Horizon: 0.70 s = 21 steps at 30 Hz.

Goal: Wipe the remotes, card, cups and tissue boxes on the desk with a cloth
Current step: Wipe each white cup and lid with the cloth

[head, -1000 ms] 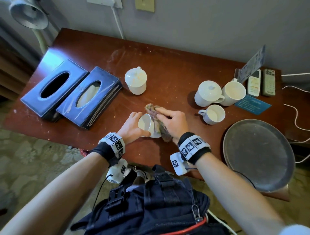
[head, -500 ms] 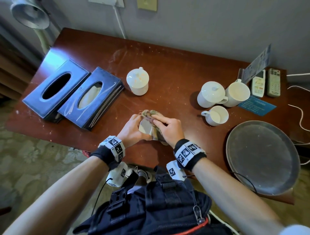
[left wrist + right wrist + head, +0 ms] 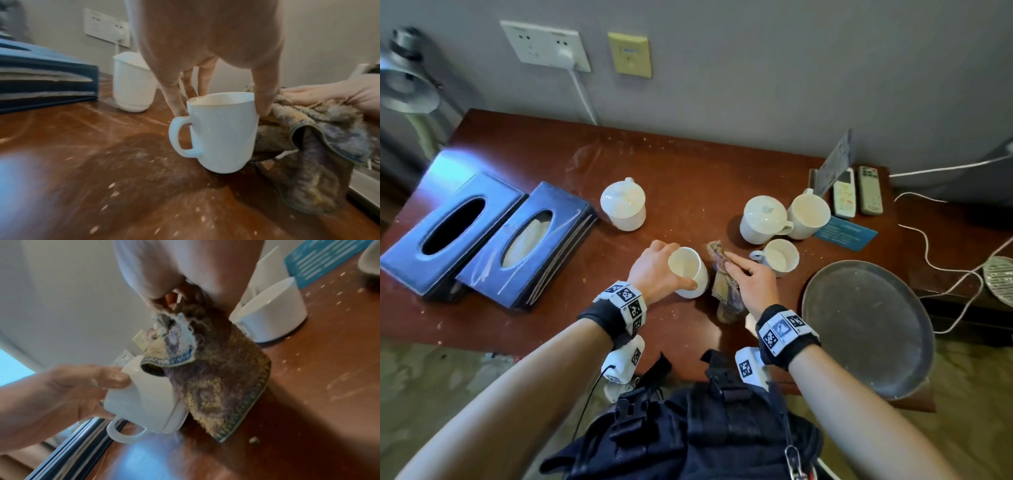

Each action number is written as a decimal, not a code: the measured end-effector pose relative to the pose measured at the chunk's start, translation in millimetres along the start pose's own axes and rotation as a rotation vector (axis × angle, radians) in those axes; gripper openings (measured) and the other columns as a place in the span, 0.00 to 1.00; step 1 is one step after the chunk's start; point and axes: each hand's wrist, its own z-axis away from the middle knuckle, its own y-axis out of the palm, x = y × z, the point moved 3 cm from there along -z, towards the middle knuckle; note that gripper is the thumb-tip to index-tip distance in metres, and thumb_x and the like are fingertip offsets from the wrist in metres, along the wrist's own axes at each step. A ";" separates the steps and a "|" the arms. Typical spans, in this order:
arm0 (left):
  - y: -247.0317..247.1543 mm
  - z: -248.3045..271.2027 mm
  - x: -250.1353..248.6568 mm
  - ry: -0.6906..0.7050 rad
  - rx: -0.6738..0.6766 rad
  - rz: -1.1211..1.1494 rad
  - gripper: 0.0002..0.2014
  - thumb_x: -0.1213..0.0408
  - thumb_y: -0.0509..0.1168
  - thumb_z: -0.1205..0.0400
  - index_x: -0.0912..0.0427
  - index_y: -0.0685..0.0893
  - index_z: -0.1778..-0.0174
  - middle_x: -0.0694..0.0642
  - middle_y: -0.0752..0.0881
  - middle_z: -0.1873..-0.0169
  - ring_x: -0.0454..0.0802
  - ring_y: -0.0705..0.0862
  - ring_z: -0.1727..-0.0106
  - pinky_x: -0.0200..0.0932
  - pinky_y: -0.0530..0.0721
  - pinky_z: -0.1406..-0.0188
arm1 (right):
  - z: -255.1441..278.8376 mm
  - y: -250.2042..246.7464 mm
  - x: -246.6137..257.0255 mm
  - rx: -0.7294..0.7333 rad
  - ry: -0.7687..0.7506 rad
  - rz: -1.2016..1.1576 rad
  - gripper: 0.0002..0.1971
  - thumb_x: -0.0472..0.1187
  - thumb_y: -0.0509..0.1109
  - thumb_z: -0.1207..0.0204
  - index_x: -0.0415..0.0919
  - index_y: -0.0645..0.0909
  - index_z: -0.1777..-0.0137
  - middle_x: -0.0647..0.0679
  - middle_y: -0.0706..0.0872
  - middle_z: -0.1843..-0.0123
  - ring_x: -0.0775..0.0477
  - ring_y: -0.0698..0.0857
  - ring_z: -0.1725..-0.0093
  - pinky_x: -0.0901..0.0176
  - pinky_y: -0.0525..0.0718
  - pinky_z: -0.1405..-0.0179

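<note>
My left hand (image 3: 654, 270) grips a white cup (image 3: 688, 272) by its rim and wall, its base just at the counter (image 3: 688, 178), handle toward me. My right hand (image 3: 751, 279) holds the patterned cloth (image 3: 724, 291) against the cup's side, fingers extended over the fabric. Two blue tissue boxes (image 3: 482, 236) lie far left. Two remotes (image 3: 858, 193) and a blue card (image 3: 847, 233) lie far right; their print is too small to read.
</note>
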 end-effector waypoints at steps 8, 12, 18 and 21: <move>22.9 -32.5 -68.3 0.089 0.001 -0.243 0.45 0.43 0.76 0.27 0.53 0.65 0.17 0.55 0.69 0.26 0.58 0.68 0.28 0.53 0.78 0.33 | -2.3 -65.6 -4.1 -0.190 -0.012 -0.016 0.12 0.43 0.72 0.21 0.54 0.88 0.39 0.63 0.88 0.43 0.59 0.85 0.39 0.56 0.82 0.32; 33.8 -41.6 -88.5 0.142 0.004 -0.304 0.45 0.47 0.77 0.27 0.54 0.64 0.17 0.54 0.67 0.25 0.57 0.66 0.27 0.54 0.81 0.37 | -0.8 -89.3 -5.8 -0.226 -0.011 0.006 0.13 0.45 0.72 0.21 0.57 0.87 0.39 0.60 0.89 0.41 0.61 0.85 0.41 0.58 0.82 0.35; 40.5 -40.8 -94.9 0.105 -0.027 -0.238 0.51 0.45 0.77 0.26 0.56 0.55 0.14 0.56 0.64 0.19 0.58 0.63 0.21 0.58 0.76 0.30 | -7.4 -102.6 -12.1 -0.197 -0.018 0.042 0.13 0.45 0.72 0.21 0.58 0.87 0.38 0.61 0.89 0.41 0.61 0.85 0.39 0.53 0.82 0.32; 34.9 -37.8 -98.6 0.022 -0.082 -0.279 0.51 0.35 0.74 0.29 0.59 0.61 0.17 0.61 0.67 0.22 0.61 0.66 0.23 0.56 0.71 0.26 | -12.8 -101.4 -14.5 -0.166 -0.025 0.038 0.13 0.45 0.72 0.21 0.58 0.87 0.38 0.62 0.89 0.42 0.60 0.85 0.39 0.50 0.82 0.31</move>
